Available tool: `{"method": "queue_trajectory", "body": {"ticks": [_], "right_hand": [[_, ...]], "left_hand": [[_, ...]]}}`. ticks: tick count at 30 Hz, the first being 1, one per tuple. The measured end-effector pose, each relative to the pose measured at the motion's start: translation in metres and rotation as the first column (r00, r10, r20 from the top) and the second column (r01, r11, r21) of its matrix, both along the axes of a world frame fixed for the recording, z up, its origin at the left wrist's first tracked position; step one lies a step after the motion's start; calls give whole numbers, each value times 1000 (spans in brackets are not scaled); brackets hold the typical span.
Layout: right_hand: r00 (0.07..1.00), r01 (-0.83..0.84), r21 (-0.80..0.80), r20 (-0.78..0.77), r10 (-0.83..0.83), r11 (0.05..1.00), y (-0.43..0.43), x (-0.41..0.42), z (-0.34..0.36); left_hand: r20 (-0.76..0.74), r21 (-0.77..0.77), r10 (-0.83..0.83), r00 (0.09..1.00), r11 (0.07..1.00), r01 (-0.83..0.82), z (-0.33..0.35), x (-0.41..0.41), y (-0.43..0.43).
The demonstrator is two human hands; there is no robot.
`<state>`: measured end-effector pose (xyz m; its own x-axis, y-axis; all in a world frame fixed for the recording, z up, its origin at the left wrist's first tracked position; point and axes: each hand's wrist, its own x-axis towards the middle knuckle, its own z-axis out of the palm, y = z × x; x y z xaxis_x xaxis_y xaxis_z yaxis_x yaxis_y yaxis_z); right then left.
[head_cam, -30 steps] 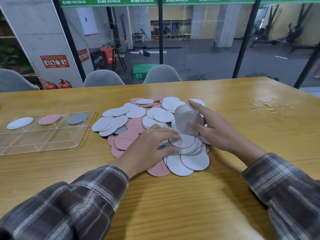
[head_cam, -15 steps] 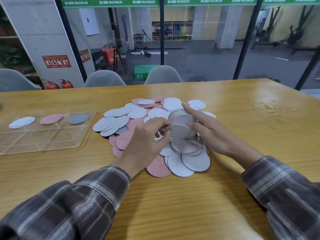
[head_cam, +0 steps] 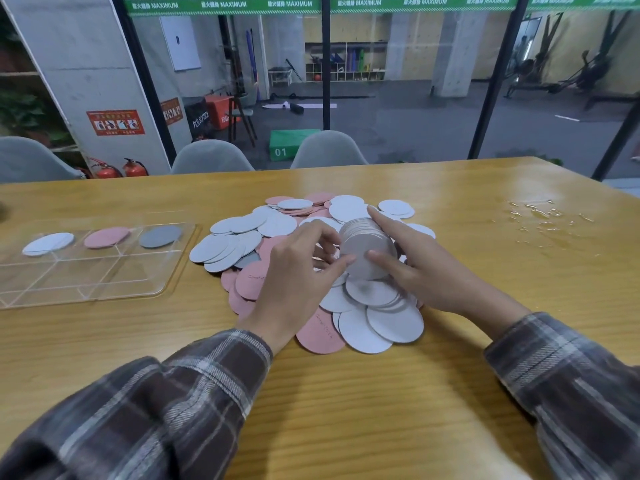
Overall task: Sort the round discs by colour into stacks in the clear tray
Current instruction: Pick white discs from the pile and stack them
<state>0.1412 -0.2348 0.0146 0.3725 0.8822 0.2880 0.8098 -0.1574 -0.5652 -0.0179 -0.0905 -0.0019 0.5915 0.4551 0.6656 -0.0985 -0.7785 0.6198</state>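
Note:
A loose pile of white, pink and grey discs [head_cam: 239, 237] lies in the middle of the wooden table. Above the pile I hold a tilted stack of white discs [head_cam: 363, 244] on its edge. My right hand [head_cam: 426, 271] grips it from the right, forefinger stretched over the top. My left hand [head_cam: 298, 271] pinches its near face from the left. The clear tray [head_cam: 104, 285] sits at the left; its far row holds one white disc [head_cam: 48, 243], one pink disc [head_cam: 106, 237] and one grey disc [head_cam: 160, 235] in separate compartments.
Water drops [head_cam: 540, 216] glisten on the table at the far right. Grey chairs [head_cam: 329, 150] stand behind the table's far edge, in front of a glass wall. The tray's near compartments hold nothing.
My left hand has risen from the pile and met the white stack held in my right hand. The stack has tipped with its face towards me.

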Motion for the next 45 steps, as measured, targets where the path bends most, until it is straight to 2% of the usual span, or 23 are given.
{"method": "queue_trajectory", "body": {"ticks": [3,6,8,12,17,20,23,26,28,37,39,43,45], "right_hand": [[999,48,30,-23,-47,998,-1,3,0],[997,71,52,-20,-70,996,-4,6,2],[997,71,55,-13,-70,996,-4,8,2],[997,78,49,-16,-77,996,-4,10,2],[997,46,56,-72,-42,997,-6,8,3],[996,30,47,-80,-26,998,-6,6,4],[994,28,51,-106,-22,998,-6,6,5],[991,19,64,-134,-10,998,-5,6,4],[991,5,54,-132,3,999,-5,5,3],[967,-56,71,-244,72,996,-5,-5,3],[974,-47,54,-220,58,997,-3,-7,4],[1000,-2,-24,-2,2,1000,-1,-8,3],[1000,2,-17,6,-2,1000,-1,-6,1]], "left_hand": [[-67,133,-60,996,989,69,-3,-4,3],[-289,127,-227,930,954,273,-10,-8,4],[-346,155,-240,907,939,307,-14,-7,4],[-308,160,-241,920,940,300,-13,-7,8],[-277,-4,-283,918,956,293,-7,-11,10],[-297,-50,-329,896,943,329,-7,-13,12],[-258,45,-289,922,950,310,-5,-13,13],[-124,219,-189,974,952,213,-3,-12,11],[-60,263,-133,989,954,145,-2,-11,12],[-11,-1,-53,999,999,53,0,-3,5],[-15,-22,-39,999,999,39,0,-2,6],[-10,-12,-1,1000,1000,0,1,-1,4],[-20,37,-19,1000,999,20,1,-2,5]]}}
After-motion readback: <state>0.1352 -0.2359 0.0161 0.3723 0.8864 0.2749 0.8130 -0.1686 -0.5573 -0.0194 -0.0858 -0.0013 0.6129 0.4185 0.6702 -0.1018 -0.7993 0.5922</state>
